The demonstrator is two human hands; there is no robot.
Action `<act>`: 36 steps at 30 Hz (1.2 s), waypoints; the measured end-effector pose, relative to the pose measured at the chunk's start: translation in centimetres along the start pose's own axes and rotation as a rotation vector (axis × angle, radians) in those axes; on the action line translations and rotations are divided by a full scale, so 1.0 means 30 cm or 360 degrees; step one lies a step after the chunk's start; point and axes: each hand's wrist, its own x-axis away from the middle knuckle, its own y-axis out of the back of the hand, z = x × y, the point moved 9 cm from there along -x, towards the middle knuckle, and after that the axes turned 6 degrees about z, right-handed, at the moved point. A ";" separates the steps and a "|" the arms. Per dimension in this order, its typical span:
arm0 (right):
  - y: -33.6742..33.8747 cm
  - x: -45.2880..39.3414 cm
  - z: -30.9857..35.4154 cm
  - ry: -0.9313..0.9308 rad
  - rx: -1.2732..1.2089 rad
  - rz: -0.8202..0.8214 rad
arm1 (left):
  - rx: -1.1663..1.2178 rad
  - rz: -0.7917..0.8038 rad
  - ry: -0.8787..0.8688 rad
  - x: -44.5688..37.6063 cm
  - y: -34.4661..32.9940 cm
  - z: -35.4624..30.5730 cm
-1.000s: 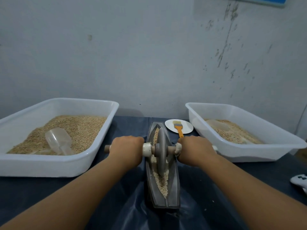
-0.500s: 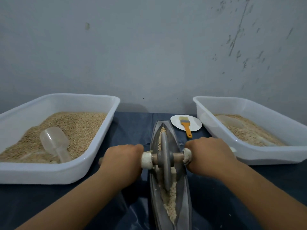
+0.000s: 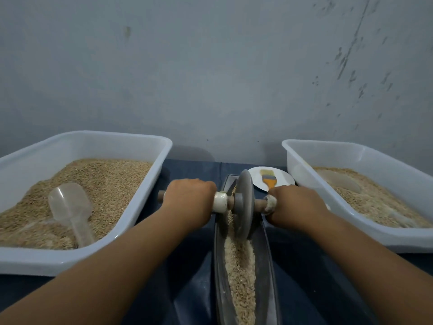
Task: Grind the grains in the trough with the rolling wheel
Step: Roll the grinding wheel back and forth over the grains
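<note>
Head view shows me gripping the wooden axle, my left hand (image 3: 189, 202) curled round its left end and my right hand (image 3: 295, 207) curled round its right end, knuckles up. Between them, at centre frame, the grey stone rolling wheel (image 3: 244, 205) stands upright in the long dark boat-shaped trough (image 3: 266, 249), close to its far tip. The pale crushed grains (image 3: 239, 266) lie in a ridge along the trough floor, running from under the wheel down toward the bottom edge of the frame, so nearly all of them sit nearer me than my hands.

My worry: the wheel is near the far end, and if I push further it could ride up and over the tip, spilling grain onto the dark blue table cover (image 3: 187, 289). Uneven pressure from one hand would tilt the wheel against a trough wall and jam it. My right knuckles are near the white plastic tub (image 3: 351, 235) at right, and could knock it.
</note>
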 end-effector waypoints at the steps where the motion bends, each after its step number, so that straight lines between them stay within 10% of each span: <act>1: -0.013 0.003 -0.001 0.0025 0.0003 0.0035 | -0.0004 -0.0008 -0.0022 0.010 -0.012 0.001; 36: 0.007 0.035 0.023 -0.0018 -0.0120 0.0166 | -0.0016 -0.0020 0.0033 0.013 0.005 -0.010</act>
